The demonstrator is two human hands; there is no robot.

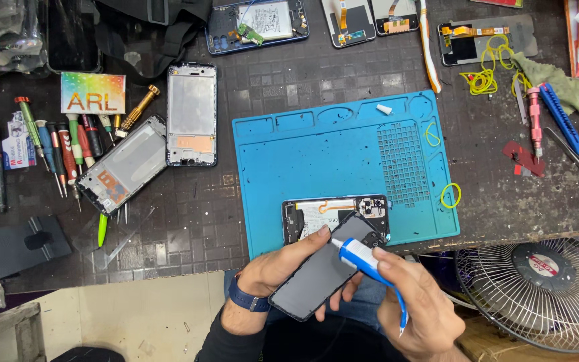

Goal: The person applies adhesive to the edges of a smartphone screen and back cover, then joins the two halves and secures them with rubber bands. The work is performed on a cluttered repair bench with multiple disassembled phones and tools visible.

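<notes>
We see the left hand (277, 266) gripping a dark phone panel (324, 268) just below the blue mat (343, 161), its long axis running from lower left to upper right. The right hand (418, 305) is closed around a blue-and-white glue tube (364, 258), whose white nozzle points up-left onto the panel's upper end.

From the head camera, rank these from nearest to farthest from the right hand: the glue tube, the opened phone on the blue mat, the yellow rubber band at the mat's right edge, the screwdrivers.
1. Glue tube: held in the right hand.
2. Opened phone: just above, on the blue mat's near edge.
3. Yellow rubber band: up and to the right, on the mat's edge.
4. Screwdrivers: far left of the table.
</notes>
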